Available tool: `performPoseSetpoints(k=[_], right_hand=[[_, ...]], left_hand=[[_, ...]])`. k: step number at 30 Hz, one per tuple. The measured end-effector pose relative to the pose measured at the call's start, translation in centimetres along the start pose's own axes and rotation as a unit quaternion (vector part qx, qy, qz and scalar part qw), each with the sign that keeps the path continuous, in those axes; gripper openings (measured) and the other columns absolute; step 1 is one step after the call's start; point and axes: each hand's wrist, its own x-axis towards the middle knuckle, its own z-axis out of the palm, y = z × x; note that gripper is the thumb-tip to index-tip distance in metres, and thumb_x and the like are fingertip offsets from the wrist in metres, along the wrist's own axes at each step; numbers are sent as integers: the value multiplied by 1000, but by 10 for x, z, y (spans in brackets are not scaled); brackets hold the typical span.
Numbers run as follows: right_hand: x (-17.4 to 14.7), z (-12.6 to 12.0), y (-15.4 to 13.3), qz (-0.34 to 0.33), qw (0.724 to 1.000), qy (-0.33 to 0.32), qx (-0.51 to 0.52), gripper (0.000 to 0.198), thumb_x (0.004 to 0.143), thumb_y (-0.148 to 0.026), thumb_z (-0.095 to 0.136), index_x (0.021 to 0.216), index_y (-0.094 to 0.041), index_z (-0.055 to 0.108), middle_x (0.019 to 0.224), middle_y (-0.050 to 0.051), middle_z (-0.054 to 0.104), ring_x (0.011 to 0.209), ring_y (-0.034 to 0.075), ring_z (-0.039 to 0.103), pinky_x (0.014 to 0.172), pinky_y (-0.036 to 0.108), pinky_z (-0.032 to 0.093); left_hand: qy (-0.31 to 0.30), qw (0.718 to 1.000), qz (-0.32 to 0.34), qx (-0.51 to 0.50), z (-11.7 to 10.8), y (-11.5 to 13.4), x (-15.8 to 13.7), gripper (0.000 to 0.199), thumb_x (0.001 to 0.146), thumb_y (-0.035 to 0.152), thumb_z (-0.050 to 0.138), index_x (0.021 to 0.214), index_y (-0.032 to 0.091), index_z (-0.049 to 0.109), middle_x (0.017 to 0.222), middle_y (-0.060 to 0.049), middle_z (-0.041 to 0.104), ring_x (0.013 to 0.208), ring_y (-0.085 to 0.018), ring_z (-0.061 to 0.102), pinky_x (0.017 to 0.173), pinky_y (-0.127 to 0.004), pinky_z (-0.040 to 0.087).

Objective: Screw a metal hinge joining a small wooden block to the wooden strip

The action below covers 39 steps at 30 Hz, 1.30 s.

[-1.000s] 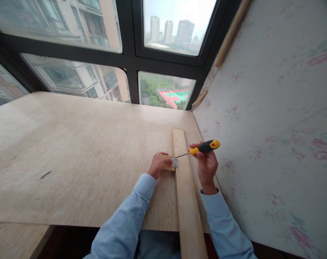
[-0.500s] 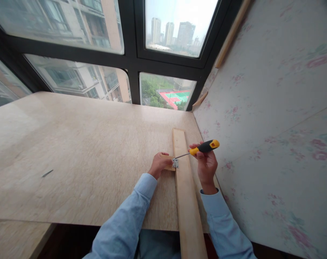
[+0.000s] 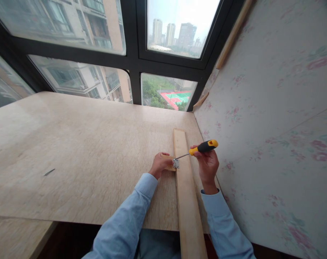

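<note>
A long wooden board (image 3: 187, 201) lies lengthwise on the stone sill, its near end jutting past the front edge. Against its left side sits a small wooden block (image 3: 168, 167), and a silver metal hinge (image 3: 176, 164) spans the joint between them. My left hand (image 3: 159, 164) is closed on the block, fingertips beside the hinge. In my right hand (image 3: 208, 166) is a screwdriver (image 3: 203, 147) with a yellow and black handle, tilted up to the right. Its tip meets the hinge's upper left part; any screw under it is too small to make out.
A thin, pointed metal piece (image 3: 49, 172) lies on the left of the marble-patterned sill (image 3: 98, 154). Close on the right rises a wall with floral paper (image 3: 273, 151). Dark window frames (image 3: 133, 61) stand along the back.
My right hand has turned slightly on the screwdriver's handle, and the fingers sit a little differently. My left hand, the block and the board hold still; the view has shifted slightly.
</note>
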Motion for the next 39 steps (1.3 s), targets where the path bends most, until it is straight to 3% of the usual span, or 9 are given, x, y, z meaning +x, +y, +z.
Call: performPoseSetpoints(k=[5, 11, 17, 20, 25, 31, 33, 35, 39], right_hand=[[-1, 1, 4, 0, 1000, -12, -20, 33, 71, -32, 79, 96, -21, 60, 88, 2, 70, 82, 20, 68, 77, 38, 57], [5, 1, 14, 0, 991, -17, -134, 41, 72, -42, 77, 103, -19, 62, 83, 2, 68, 75, 17, 63, 71, 33, 55], [13, 4, -1, 47, 996, -74, -34, 39, 85, -40, 65, 119, -22, 57, 106, 6, 71, 69, 12, 61, 55, 24, 48], [14, -5, -5, 82, 989, -123, -17, 43, 82, -36, 69, 121, -23, 59, 113, 8, 71, 76, 14, 64, 59, 26, 51], [11, -17, 2, 108, 988, -98, -50, 44, 70, -36, 80, 108, -19, 67, 102, 8, 73, 85, 21, 67, 76, 38, 55], [10, -6, 3, 5, 982, -72, -174, 34, 65, -46, 82, 79, -19, 65, 78, 2, 67, 64, 16, 57, 65, 33, 51], [10, -3, 4, -2, 981, -94, -171, 36, 72, -51, 75, 87, -20, 66, 89, 5, 68, 78, 20, 61, 77, 36, 52], [9, -2, 5, 23, 987, -125, -103, 46, 79, -55, 67, 112, -23, 61, 112, 8, 67, 103, 23, 61, 92, 41, 48], [7, 0, 1, 85, 980, -154, 88, 59, 85, -52, 60, 138, -35, 40, 144, 7, 50, 133, 22, 46, 107, 50, 38]], left_hand=[[0, 1000, -2, 4, -1, 0, 1, 43, 45, 5, 76, 83, 15, 58, 67, 0, 62, 58, -14, 57, 52, -24, 45], [-5, 1000, -9, 2, -2, 1, 2, 46, 44, 6, 79, 84, 14, 57, 67, -1, 63, 59, -15, 58, 54, -26, 47], [-4, 1000, -8, 1, -2, 1, 2, 47, 42, 6, 81, 83, 14, 58, 66, 0, 61, 57, -14, 57, 52, -25, 45], [1, 1000, -9, 1, -1, 0, 2, 46, 43, 4, 79, 82, 14, 58, 65, 0, 61, 56, -13, 56, 51, -24, 45], [2, 1000, -11, 2, -1, 0, 1, 43, 44, 4, 77, 81, 15, 58, 63, 2, 60, 56, -12, 56, 51, -23, 45], [3, 1000, -12, -1, 0, 0, 1, 42, 44, 5, 76, 79, 16, 56, 61, 3, 58, 55, -12, 54, 50, -23, 43], [1, 1000, -12, -4, 0, 0, 1, 42, 44, 5, 75, 79, 16, 56, 61, 4, 58, 54, -11, 54, 50, -23, 42], [0, 1000, -12, -7, 0, 1, 1, 41, 43, 4, 74, 79, 16, 56, 61, 4, 58, 54, -11, 53, 50, -23, 42], [0, 1000, -12, -11, 0, 1, 1, 41, 41, 4, 74, 75, 17, 57, 62, 3, 58, 55, -12, 54, 49, -23, 42]])
